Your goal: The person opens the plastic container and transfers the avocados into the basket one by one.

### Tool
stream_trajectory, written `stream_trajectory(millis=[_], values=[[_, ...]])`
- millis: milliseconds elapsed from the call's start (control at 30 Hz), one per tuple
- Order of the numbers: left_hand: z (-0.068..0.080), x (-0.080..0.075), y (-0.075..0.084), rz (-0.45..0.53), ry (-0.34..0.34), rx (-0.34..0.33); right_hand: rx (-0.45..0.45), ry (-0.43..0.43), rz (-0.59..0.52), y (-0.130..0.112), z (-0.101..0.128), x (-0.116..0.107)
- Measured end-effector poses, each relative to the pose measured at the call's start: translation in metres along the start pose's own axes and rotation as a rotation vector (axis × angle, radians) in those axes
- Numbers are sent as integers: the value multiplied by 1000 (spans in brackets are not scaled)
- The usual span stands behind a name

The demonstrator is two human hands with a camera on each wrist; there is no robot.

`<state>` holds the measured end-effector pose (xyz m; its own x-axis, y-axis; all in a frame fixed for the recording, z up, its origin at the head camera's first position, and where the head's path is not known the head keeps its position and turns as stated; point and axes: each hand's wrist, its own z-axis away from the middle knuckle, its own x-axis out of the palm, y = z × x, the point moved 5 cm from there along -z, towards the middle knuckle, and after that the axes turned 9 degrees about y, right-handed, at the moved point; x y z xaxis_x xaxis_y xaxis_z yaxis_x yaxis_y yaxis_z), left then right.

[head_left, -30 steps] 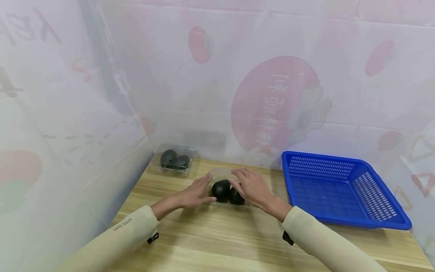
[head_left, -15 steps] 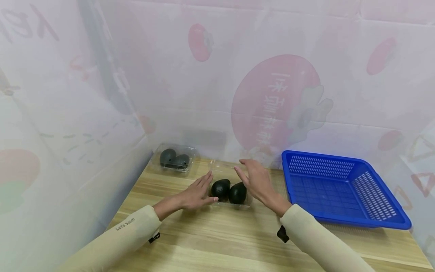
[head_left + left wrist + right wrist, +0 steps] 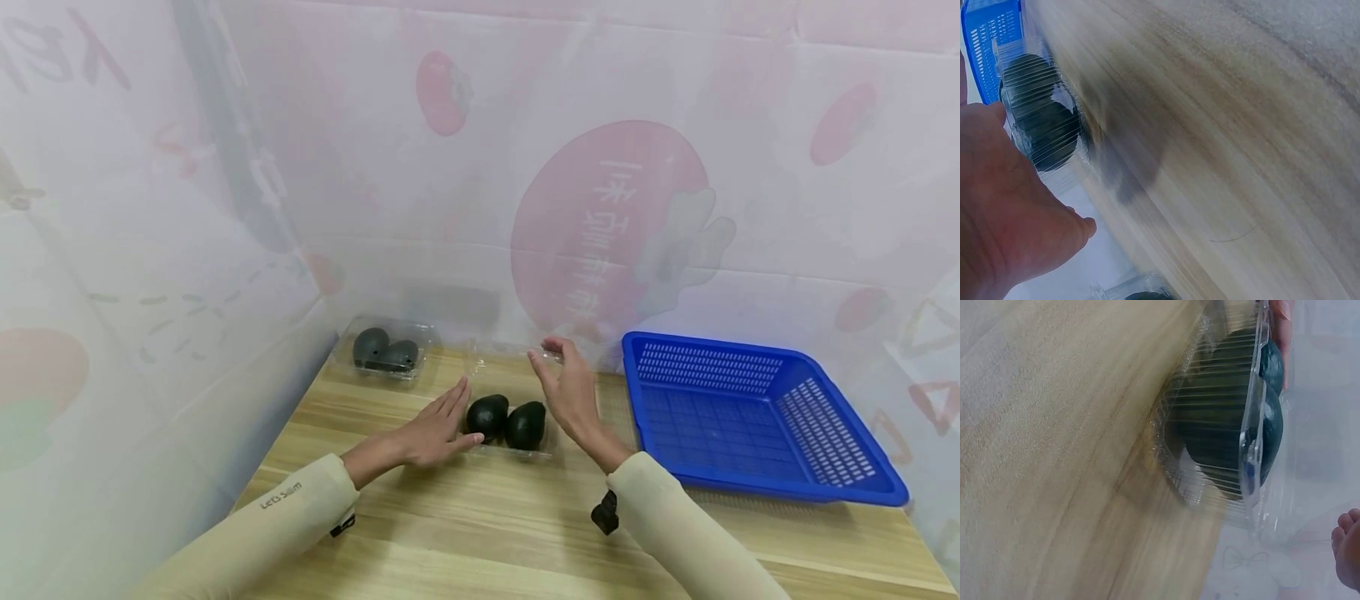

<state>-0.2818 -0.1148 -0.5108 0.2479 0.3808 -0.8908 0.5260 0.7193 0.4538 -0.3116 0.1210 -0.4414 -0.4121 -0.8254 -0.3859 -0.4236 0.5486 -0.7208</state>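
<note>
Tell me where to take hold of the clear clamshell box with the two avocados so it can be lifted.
Probably grip the clear clamshell box by its tray's two short ends, one hand from each side. The lid stands raised at the back, held by the right hand, so a grasp from above is blocked; the left hand already rests on the left end.

A clear plastic clamshell box [image 3: 517, 450] sits at centre frame on the counter [image 3: 480, 533], its lid [image 3: 510, 360] raised open, two dark avocados [image 3: 507, 422] lying side by side inside.
</note>
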Motion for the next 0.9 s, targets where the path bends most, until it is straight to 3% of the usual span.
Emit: stream_trajectory(millis=[200,700,900], values=[[-1,-1,1,1,1,2,135,-6,-105,13,-1,1],[1,-2,3,-10,12,24,239,-32,-152,32,-2,7],[0,-1,1,84,4,19,246,-46,-185,40,0,9]])
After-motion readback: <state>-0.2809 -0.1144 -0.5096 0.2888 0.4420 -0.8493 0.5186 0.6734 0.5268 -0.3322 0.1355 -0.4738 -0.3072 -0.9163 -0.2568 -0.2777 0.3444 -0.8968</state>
